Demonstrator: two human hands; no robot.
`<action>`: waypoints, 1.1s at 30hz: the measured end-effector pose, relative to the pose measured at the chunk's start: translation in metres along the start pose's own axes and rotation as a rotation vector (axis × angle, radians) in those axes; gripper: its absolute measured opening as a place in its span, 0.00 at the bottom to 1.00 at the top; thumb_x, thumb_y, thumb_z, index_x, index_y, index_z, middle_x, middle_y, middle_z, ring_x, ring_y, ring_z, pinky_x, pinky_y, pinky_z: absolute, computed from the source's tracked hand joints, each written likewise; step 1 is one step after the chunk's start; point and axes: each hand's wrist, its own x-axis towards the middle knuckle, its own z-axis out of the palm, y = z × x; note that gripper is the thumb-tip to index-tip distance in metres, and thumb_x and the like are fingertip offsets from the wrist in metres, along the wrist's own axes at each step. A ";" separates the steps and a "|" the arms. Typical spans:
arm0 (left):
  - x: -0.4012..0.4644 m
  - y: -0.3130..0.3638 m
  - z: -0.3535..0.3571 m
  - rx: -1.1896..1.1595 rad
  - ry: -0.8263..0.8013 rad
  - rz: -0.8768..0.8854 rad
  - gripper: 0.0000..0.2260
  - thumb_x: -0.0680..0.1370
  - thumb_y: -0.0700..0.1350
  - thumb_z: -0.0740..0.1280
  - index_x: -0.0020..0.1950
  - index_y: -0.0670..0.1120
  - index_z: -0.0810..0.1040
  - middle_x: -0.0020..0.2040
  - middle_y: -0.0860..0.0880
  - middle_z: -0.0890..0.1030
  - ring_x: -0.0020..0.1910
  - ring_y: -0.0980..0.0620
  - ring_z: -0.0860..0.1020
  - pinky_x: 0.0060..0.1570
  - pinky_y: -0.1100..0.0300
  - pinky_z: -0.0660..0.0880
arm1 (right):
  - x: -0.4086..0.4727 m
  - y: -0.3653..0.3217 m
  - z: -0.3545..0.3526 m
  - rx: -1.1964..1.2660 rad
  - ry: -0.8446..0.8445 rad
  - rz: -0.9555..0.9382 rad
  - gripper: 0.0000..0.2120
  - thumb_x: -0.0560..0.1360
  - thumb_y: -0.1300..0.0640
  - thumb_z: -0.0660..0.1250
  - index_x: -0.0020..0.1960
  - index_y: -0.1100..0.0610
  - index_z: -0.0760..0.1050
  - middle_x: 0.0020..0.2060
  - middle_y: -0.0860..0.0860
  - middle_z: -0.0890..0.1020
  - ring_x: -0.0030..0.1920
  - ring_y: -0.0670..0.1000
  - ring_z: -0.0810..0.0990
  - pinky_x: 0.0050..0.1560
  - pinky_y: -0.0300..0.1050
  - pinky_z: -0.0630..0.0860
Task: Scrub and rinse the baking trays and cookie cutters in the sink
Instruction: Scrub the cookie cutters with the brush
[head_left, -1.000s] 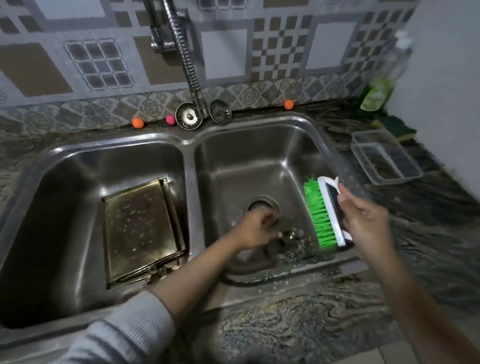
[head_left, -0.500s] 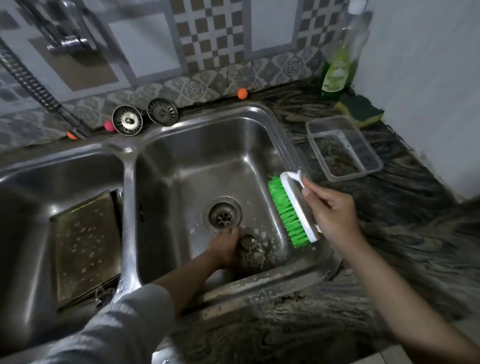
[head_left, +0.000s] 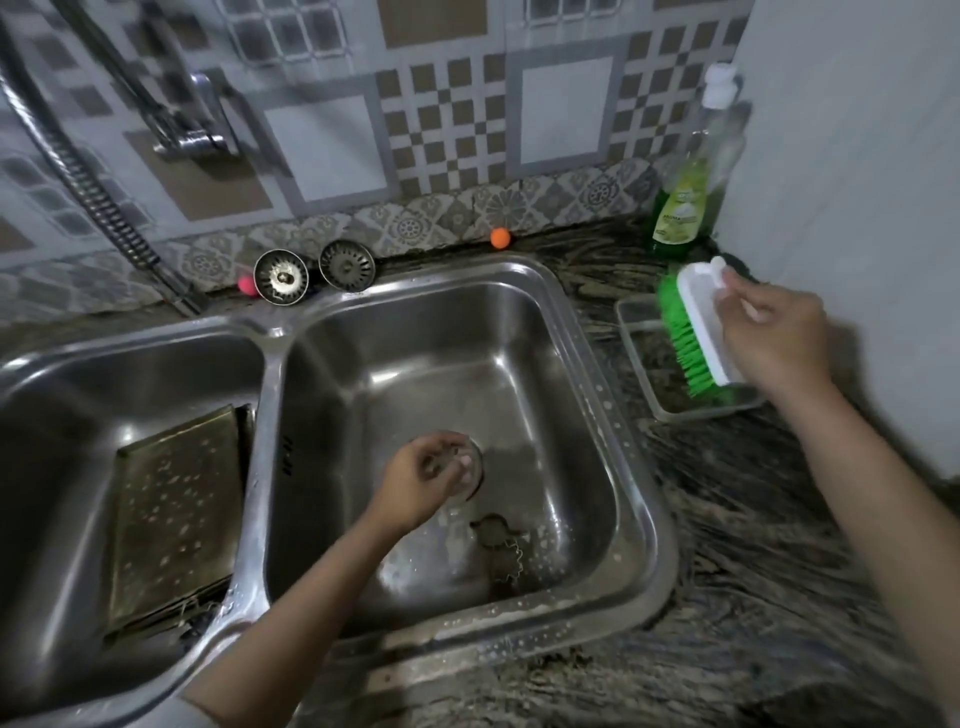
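Note:
Soapy baking trays (head_left: 176, 519) lie stacked on the floor of the left basin. In the right basin (head_left: 582, 364) two metal cookie cutters (head_left: 501, 545) rest near the front wall. My left hand (head_left: 421, 480) hovers over the drain, its fingers curled round a small dark cookie cutter that is blurred and mostly hidden. My right hand (head_left: 774, 338) grips a white scrub brush with green bristles (head_left: 696, 322), held out over the counter to the right of the sink, above a clear plastic container (head_left: 639, 364).
A green dish soap bottle (head_left: 685, 197) stands in the back right corner against the wall. Two sink strainers (head_left: 314, 273) lean at the sink's back edge. The tap hose (head_left: 88, 182) hangs at the left. Small orange (head_left: 500, 237) and pink balls sit along the tiles.
My right hand has carried the brush out of the right basin, rightward over the plastic container. My left hand has lifted from the cutters at the basin's front to above the drain.

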 end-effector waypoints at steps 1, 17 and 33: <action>-0.003 0.006 0.001 -0.067 0.009 -0.017 0.07 0.75 0.45 0.70 0.53 0.49 0.81 0.50 0.54 0.81 0.49 0.55 0.80 0.43 0.61 0.79 | 0.005 0.005 0.002 -0.100 -0.040 -0.005 0.16 0.77 0.52 0.65 0.63 0.53 0.76 0.62 0.53 0.78 0.60 0.50 0.76 0.59 0.37 0.68; -0.017 0.042 0.002 -0.724 0.109 -0.227 0.11 0.69 0.35 0.73 0.47 0.48 0.83 0.44 0.46 0.81 0.43 0.46 0.81 0.48 0.50 0.77 | 0.007 0.005 0.019 -0.175 -0.064 -0.033 0.17 0.78 0.54 0.64 0.66 0.55 0.74 0.63 0.56 0.77 0.61 0.51 0.75 0.55 0.36 0.66; -0.021 0.082 -0.017 -1.236 -0.134 -0.212 0.07 0.77 0.41 0.60 0.53 0.45 0.75 0.27 0.52 0.76 0.27 0.58 0.77 0.29 0.63 0.80 | -0.127 -0.063 0.080 0.344 -0.438 -0.410 0.16 0.76 0.62 0.66 0.63 0.54 0.73 0.57 0.48 0.79 0.49 0.38 0.81 0.45 0.35 0.78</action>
